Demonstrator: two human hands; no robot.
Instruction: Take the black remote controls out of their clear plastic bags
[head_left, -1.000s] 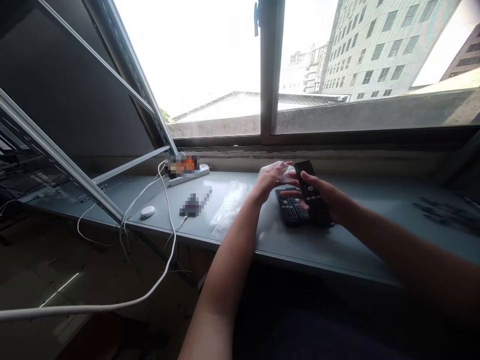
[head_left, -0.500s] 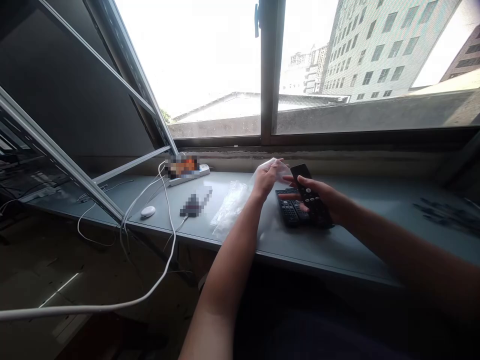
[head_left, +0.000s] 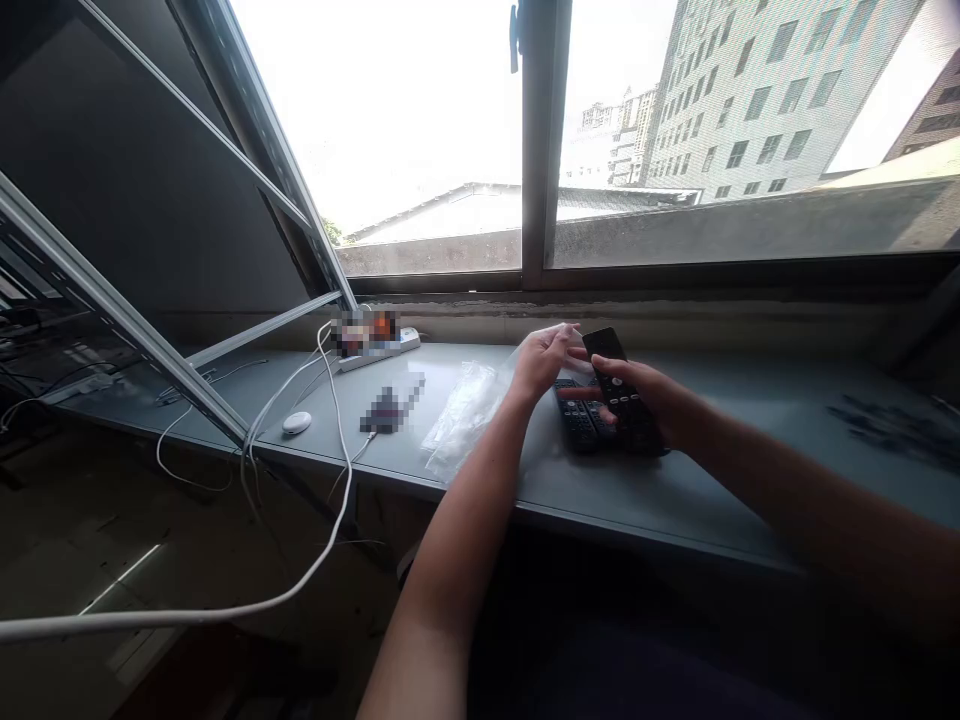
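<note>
My right hand [head_left: 651,388] grips a black remote control [head_left: 606,346], thumb on its button side and some fingers reaching out past its left edge. The remote is tilted, its top end pointing away from me. Close by on the left, my left hand [head_left: 541,362] is closed on a thin clear plastic bag [head_left: 513,358], which is hard to make out against the table. Below the held remote, several black remotes [head_left: 576,428] lie side by side on the table, partly hidden by my right hand. A pile of clear plastic bags [head_left: 459,408] lies beside my left forearm.
The grey table [head_left: 720,500] runs along a window. A white power strip [head_left: 409,340], a round white device [head_left: 297,423] and a blurred-out item [head_left: 390,408] stand left. White cables [head_left: 346,480] hang over the front edge near a metal frame [head_left: 225,405]. Dark objects [head_left: 892,430] lie far right.
My left hand has come slightly right and down, nearer the held remote, and the bag has moved with it. My right hand and remote have barely moved.
</note>
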